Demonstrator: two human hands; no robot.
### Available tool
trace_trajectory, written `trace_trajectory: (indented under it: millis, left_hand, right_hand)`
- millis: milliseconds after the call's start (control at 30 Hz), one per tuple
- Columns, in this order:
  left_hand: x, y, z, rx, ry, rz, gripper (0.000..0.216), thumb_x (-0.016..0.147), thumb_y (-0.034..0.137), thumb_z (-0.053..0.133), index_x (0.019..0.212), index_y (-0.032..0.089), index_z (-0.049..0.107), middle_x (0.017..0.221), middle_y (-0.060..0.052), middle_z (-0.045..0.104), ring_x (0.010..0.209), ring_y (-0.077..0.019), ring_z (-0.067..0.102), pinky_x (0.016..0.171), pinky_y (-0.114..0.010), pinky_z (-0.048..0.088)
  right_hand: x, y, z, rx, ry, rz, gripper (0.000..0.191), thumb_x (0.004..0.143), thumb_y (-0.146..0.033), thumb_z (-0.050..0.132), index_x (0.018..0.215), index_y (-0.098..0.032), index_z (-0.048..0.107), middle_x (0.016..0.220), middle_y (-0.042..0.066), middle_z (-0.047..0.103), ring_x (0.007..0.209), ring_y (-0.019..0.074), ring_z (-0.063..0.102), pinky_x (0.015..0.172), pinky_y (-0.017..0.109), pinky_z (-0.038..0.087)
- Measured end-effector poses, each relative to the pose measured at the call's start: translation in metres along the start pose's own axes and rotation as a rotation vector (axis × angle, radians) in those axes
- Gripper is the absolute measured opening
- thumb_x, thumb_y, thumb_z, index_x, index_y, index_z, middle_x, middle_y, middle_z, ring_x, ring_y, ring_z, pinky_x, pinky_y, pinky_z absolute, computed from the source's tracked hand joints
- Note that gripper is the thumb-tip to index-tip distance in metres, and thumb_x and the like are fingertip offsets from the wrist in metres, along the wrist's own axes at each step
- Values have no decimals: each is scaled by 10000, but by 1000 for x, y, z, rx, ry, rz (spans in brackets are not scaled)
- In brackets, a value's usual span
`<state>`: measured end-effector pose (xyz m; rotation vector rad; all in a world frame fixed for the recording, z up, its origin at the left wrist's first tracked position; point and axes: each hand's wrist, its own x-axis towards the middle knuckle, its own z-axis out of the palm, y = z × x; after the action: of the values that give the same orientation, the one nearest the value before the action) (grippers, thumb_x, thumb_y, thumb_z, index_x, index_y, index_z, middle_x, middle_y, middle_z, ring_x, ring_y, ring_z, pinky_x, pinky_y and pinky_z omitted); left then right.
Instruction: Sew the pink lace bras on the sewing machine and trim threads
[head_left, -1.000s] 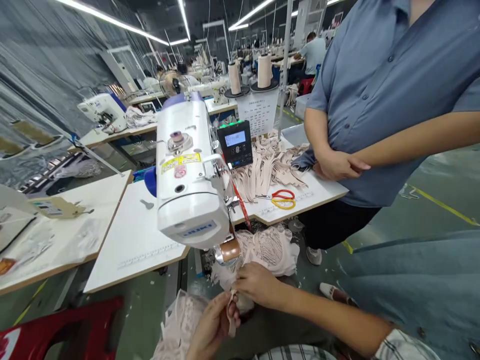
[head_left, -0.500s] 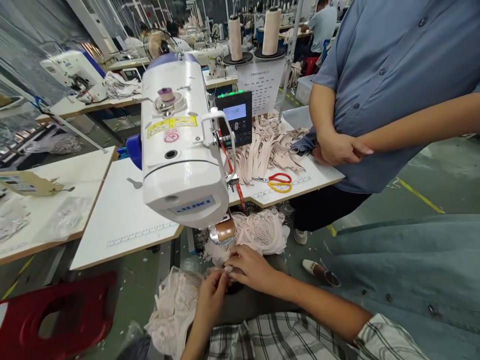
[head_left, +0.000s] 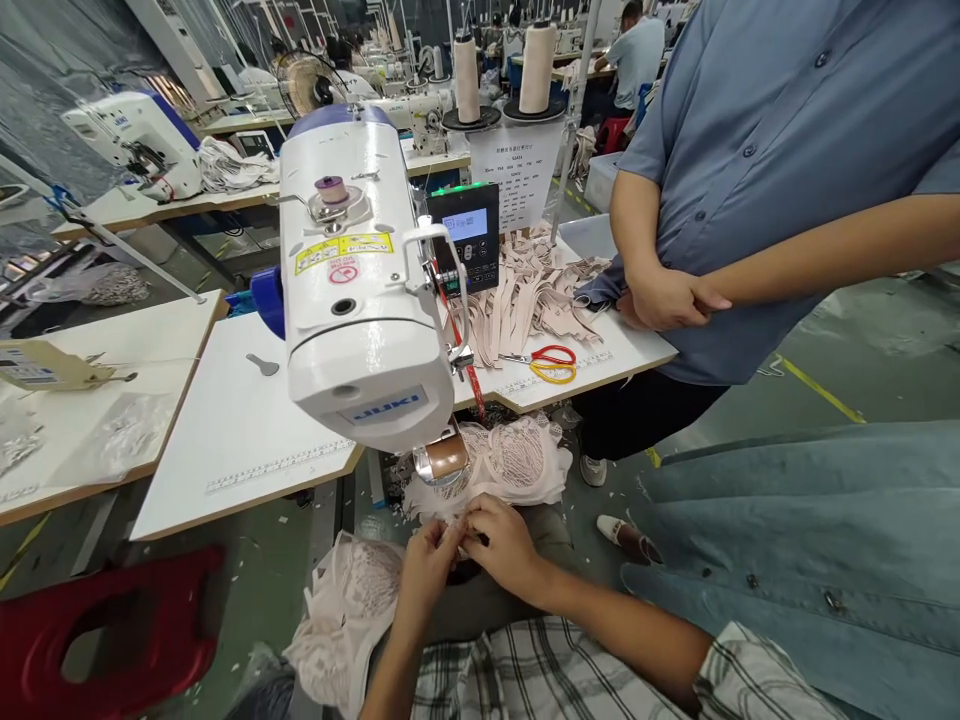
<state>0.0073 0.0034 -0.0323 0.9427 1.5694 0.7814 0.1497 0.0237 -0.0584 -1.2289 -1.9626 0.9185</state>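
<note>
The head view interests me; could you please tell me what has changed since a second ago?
The left hand has moved forward and is now close beside the right hand. The beige strip that dangled from the left hand no longer shows; whether it is held is hidden. The sewing machine and scissors stayed as they were.

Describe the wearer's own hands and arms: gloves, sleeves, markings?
Left hand and right hand: no gloves, and no rings or watch that I can make out. Right sleeve: pale plaid with dark stripes, ending well above the wrist. Left forearm bare; its sleeve isn't visible.
</note>
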Motion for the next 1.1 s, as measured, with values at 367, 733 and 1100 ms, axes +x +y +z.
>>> trace_trajectory:
  millis: [367,733,1100]
  left_hand:
    - [-2,-6,-33,-401,14,-120,520,587,624,809,639,151,600,558,23,541,513,-82,462,493,-219,345]
    - [-9,-2,-68,-751,76,-112,478,604,504,889,817,100,746,651,-8,626,570,-78,542,594,-228,480]
    - [-24,6,-64,-557,35,-11,391,726,515,788,759,138,691,712,-13,654,631,-95,551,614,-212,447]
  right_hand:
    - [156,75,-180,-449,120,149,240,795,-19,545,968,-98,692,1013,209,666,948,291,611,883,457,437]
    - [41,24,-146,-460,-57,312,251,823,-459,626,967,-258,666,856,101,686,704,241,634,592,365,441]
    - [-6,-23,-51,-214,-262,-62,294,853,-402,615,1071,-209,654,1044,101,718,684,191,637,632,338,548]
